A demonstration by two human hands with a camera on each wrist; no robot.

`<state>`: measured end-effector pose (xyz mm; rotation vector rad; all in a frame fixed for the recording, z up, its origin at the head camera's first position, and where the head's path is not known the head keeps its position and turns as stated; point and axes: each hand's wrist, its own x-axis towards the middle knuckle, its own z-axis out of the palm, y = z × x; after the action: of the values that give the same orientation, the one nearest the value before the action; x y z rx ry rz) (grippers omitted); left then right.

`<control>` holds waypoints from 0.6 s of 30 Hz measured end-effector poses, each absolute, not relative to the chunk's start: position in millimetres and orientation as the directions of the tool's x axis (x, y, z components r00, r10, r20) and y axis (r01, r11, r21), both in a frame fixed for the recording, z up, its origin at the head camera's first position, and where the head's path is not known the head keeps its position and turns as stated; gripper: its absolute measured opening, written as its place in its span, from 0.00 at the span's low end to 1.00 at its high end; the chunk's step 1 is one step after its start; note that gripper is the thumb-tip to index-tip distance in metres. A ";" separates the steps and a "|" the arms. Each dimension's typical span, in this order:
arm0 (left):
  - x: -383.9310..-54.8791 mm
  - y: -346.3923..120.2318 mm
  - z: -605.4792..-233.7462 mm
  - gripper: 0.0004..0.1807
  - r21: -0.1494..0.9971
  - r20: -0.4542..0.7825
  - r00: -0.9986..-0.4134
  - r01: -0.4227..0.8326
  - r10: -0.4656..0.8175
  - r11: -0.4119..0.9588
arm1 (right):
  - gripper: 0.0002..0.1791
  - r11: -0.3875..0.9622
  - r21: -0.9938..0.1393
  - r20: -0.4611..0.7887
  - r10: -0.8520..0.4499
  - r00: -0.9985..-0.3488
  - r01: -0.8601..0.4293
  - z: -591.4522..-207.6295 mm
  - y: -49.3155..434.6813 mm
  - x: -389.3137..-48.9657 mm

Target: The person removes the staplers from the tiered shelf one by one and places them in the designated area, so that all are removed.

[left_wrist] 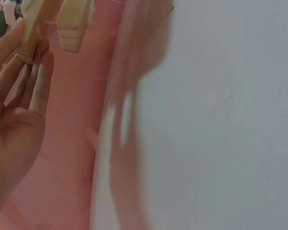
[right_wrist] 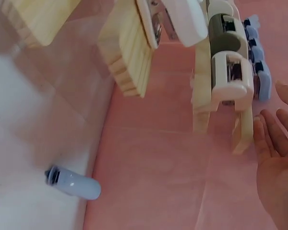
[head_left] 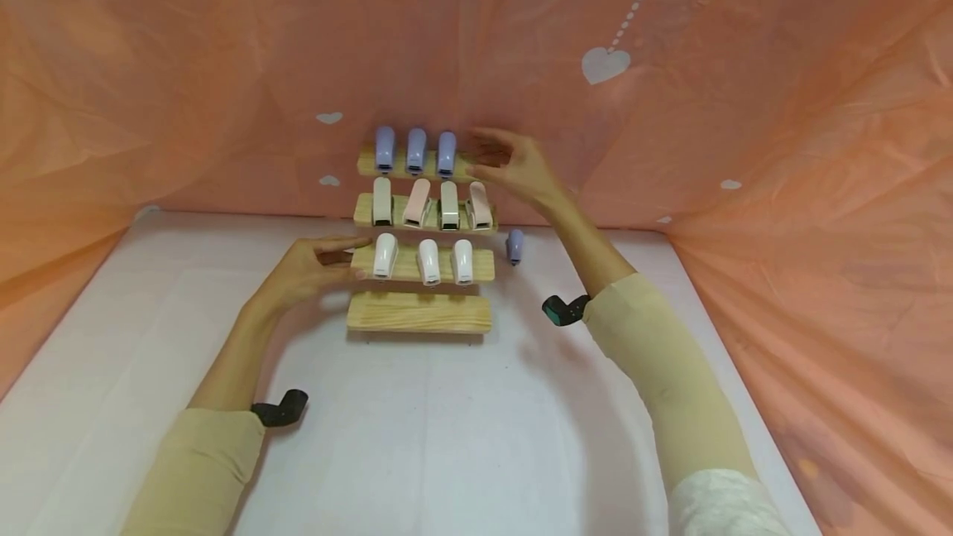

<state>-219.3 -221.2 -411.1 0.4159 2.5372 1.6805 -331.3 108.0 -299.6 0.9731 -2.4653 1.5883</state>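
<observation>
A tiered wooden rack point(head_left: 419, 314) carries mini staplers in rows. Three lavender mini staplers point(head_left: 416, 150) stand on the top plank, several pale ones point(head_left: 449, 205) on the plank below, and three white ones point(head_left: 428, 261) on the third. My left hand point(head_left: 308, 269) holds the left end of the third plank, whose end point(left_wrist: 26, 52) sits between thumb and fingers. Beside the right end of the top plank is my right hand point(head_left: 521, 165), its fingers spread and holding nothing; whether the fingertips touch the wood is unclear.
Another lavender mini stapler point(head_left: 514, 246) is on the white table point(head_left: 417, 437), right of the rack. An orange-pink cloth with white hearts point(head_left: 605, 64) hangs behind the rack and along both sides. Each wrist bears a black camera mount point(head_left: 281, 409).
</observation>
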 end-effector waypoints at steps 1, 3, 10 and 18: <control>-219.3 -221.6 -411.2 0.31 0.912 0.089 -0.961 0.184 0.260 0.368 | 0.33 0.276 -0.804 0.360 -0.479 -0.800 -0.527 -299.3 105.2 -331.6; -219.1 -222.0 -411.3 0.31 0.912 0.087 -0.962 0.182 0.259 0.368 | 0.34 0.275 -0.809 0.349 -0.488 -0.800 -0.520 -298.4 99.8 -332.5; -219.9 -222.1 -413.6 0.30 0.914 0.072 -0.965 0.164 0.250 0.372 | 0.37 0.300 -0.813 0.303 -0.513 -0.804 -0.498 -296.9 86.7 -335.8; -220.2 -220.9 -414.6 0.30 0.905 0.120 -0.950 0.225 0.289 0.362 | 0.40 0.377 -0.757 0.278 -0.552 -0.786 -0.533 -296.5 82.1 -340.9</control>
<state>-220.2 -220.9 -414.6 0.4801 2.5430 1.6748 -340.9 82.1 -296.5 1.0343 -2.6244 1.4295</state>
